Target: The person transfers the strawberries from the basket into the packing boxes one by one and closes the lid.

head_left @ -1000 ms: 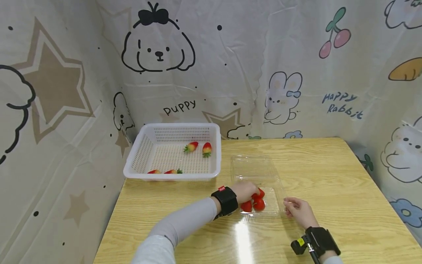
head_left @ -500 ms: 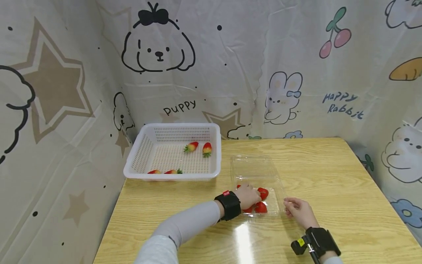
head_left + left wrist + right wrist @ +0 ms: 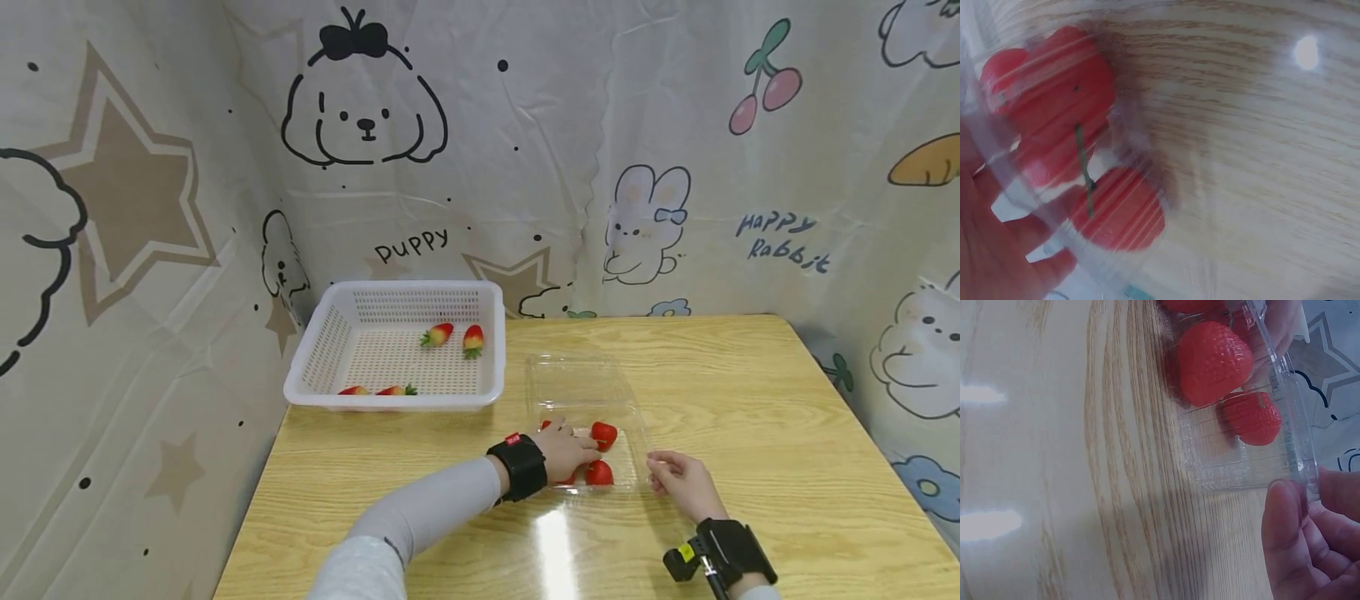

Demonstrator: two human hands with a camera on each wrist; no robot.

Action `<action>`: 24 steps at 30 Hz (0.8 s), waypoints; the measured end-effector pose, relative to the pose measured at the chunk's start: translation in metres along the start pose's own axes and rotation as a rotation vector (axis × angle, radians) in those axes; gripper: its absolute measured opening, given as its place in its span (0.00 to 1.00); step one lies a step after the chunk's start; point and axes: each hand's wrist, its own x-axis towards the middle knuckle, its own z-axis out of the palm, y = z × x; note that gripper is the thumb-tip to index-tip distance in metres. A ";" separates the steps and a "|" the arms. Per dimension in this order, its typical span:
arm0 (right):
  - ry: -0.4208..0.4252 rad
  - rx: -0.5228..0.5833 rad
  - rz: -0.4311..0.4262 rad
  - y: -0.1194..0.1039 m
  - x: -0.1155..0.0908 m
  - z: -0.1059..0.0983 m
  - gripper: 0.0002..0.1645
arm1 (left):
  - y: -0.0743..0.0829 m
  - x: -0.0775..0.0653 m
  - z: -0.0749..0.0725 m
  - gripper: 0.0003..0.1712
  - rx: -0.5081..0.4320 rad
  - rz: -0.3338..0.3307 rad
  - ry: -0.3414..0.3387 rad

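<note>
A clear plastic clamshell box [image 3: 628,457] lies on the table with its lid [image 3: 576,379] folded back. Inside it are several red strawberries; one [image 3: 604,436] is toward the back and another [image 3: 599,473] sits by the front wall. My left hand [image 3: 567,454] reaches into the box from the left, fingers extended among the strawberries and partly covering some. Through the box wall, the left wrist view shows one strawberry [image 3: 1119,209] with a green stem beside these fingers. At the box's right side, my right hand [image 3: 1307,550] pinches its rim between thumb and index finger.
A white perforated basket [image 3: 393,402] stands at the back left with several strawberries in it, one [image 3: 437,335] near its back wall. Both items are on a wooden table [image 3: 720,375]. A printed curtain [image 3: 480,167] hangs behind the table.
My left hand has moved forward over the strawberries from the top one, its fingers now straighter. The strawberries in the box have shifted a little to the right. The right hand stays put.
</note>
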 end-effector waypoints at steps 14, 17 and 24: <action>0.001 0.004 0.020 0.001 0.000 -0.003 0.21 | -0.090 -0.032 -0.066 0.27 -0.258 -0.076 0.251; 0.003 0.003 0.019 0.001 0.000 -0.002 0.21 | -0.123 -0.043 -0.074 0.27 -0.295 -0.150 0.292; 0.002 0.007 0.011 0.003 0.001 0.000 0.20 | -0.184 -0.059 -0.063 0.26 -0.407 -0.347 0.233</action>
